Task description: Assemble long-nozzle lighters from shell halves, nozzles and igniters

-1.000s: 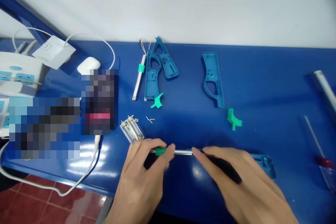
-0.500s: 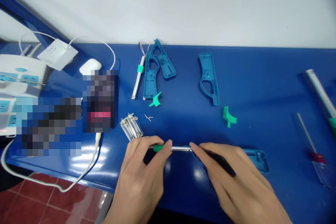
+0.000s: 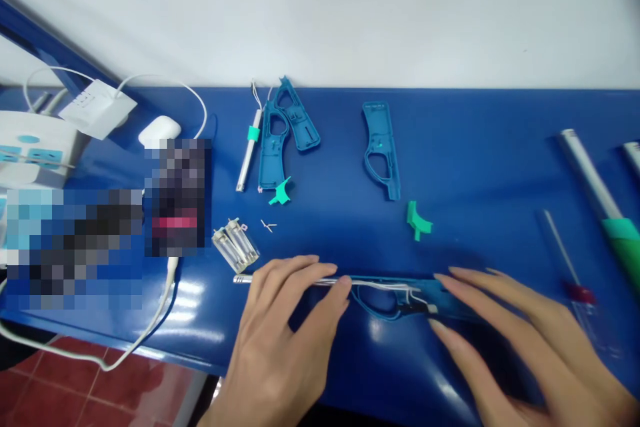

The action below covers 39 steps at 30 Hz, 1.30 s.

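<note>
Near the table's front edge lies a blue plastic half shell (image 3: 383, 312) with a trigger-guard loop. A slim metal tube (image 3: 243, 279) runs along its upper edge, and thin white wires (image 3: 387, 285) trail into the shell. My left hand (image 3: 287, 327) is closed on the tube, thumb and fingertips pinching it close to the loop. A small black part with a whitish end (image 3: 423, 308) sits at the wires' end. My right hand (image 3: 520, 333) has its fingers apart around the handle end of the shell; whether it touches the shell I cannot tell.
Blue half shells (image 3: 274, 153) and another shell (image 3: 383, 150) lie farther back. Green pieces (image 3: 419, 221), clear cylinders (image 3: 236, 245) and tiny pins (image 3: 269, 225) lie between. A screwdriver (image 3: 563, 247) and a silver tube (image 3: 585, 173) are at right; cables and a power strip (image 3: 40, 140), left.
The tube has shifted left along the shell, and its wires and black part now show. My right hand has let go, moved right and spread its fingers. The view has turned slightly right.
</note>
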Tool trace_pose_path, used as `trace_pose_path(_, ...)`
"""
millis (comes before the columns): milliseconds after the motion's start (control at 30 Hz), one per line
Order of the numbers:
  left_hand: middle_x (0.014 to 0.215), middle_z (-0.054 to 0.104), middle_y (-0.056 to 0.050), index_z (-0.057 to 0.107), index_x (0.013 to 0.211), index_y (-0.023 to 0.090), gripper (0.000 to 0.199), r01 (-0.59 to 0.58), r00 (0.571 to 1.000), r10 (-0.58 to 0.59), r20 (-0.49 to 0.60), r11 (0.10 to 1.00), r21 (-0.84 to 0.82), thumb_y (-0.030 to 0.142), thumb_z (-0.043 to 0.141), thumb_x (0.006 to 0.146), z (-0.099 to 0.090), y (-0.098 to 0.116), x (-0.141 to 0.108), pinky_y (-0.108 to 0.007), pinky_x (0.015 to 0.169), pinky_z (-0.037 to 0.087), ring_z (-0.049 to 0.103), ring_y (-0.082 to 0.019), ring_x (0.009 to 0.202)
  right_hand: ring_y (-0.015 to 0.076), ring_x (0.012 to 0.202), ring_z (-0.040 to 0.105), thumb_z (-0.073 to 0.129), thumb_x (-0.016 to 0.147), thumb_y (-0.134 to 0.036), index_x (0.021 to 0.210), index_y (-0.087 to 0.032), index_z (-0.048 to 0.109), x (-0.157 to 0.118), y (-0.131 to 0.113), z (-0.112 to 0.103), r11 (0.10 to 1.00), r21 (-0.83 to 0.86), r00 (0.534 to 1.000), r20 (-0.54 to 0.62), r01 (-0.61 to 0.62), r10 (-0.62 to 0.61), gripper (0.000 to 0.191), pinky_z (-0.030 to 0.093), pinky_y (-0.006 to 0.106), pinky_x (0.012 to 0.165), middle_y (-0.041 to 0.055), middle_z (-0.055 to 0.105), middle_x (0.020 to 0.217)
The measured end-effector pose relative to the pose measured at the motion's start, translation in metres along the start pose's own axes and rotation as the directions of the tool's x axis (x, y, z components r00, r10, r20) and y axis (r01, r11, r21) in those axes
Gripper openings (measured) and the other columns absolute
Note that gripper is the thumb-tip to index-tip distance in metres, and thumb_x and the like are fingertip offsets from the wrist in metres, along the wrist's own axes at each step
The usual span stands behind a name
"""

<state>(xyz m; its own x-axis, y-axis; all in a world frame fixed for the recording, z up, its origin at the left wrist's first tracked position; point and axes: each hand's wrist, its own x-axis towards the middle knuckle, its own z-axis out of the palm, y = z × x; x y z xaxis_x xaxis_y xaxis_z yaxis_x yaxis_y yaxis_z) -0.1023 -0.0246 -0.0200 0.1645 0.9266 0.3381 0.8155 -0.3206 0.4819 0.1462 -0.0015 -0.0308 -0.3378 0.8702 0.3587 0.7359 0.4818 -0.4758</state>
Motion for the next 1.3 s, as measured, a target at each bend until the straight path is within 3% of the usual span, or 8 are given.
trace_pose_path(267,0.110,0.073,-0.004,0.074,0.110,0.018,0.039,-0.059,0.998,0.058,-0.015,0.997,-0.042,-0.011,0.064,0.087,0.012,-0.005,0.002,-0.041,0.098,0.052,0.068,-0.020,0.110,0.0233,0.119,0.065,0.068,0.095,-0.009,0.127,-0.020,0.070,-0.015,0.007,0.003,0.998,0.061,0.999,0.040,-0.026,0.024,0.034,0.052,0.039,0.103,0.0057,0.067,0.130)
trace_pose_path(500,0.117,0.070,-0.009,0.075,0.113,0.017,0.040,-0.020,1.000,0.019,-0.005,0.998,-0.064,-0.010,0.069,0.084,0.012,-0.003,-0.001,-0.049,0.096,0.054,0.064,-0.026,0.116,0.0210,0.114,0.064,0.066,0.097,-0.008,0.118,-0.019,0.072,-0.010,0.008,0.000,0.999,0.029,0.998,0.061,0.016,-0.017,0.025,0.050,0.037,0.102,0.0060,0.066,0.126)
trace_pose_path(767,0.115,0.071,-0.009,0.074,0.113,0.018,0.038,-0.040,0.999,0.040,-0.007,0.997,-0.067,-0.009,0.067,0.087,0.011,-0.003,0.001,-0.050,0.094,0.053,0.064,-0.025,0.111,0.0202,0.104,0.065,0.066,0.097,-0.008,0.109,-0.020,0.073,-0.003,0.003,0.001,0.999,-0.020,0.999,0.039,0.025,-0.024,0.018,0.050,0.036,0.096,0.0050,0.070,0.114)
trace_pose_path(1100,0.116,0.070,-0.010,0.073,0.117,0.015,0.042,-0.048,0.999,0.047,-0.011,0.996,-0.072,-0.012,0.066,0.086,0.014,-0.004,-0.002,-0.050,0.095,0.052,0.063,-0.026,0.113,0.0165,0.100,0.066,0.062,0.101,-0.015,0.102,-0.022,0.070,0.004,-0.002,0.008,0.996,-0.019,0.997,0.014,-0.081,0.082,0.010,0.049,0.032,0.096,0.0030,0.071,0.109)
trace_pose_path(1300,0.117,0.070,-0.010,0.073,0.117,0.015,0.042,-0.049,0.999,0.049,-0.003,0.995,-0.086,-0.012,0.066,0.086,0.013,-0.004,-0.002,-0.050,0.096,0.052,0.063,-0.025,0.112,0.0170,0.102,0.065,0.063,0.100,-0.013,0.103,-0.021,0.069,0.004,-0.001,0.009,0.998,0.019,0.997,0.035,-0.068,0.067,0.011,0.049,0.032,0.097,0.0035,0.071,0.110)
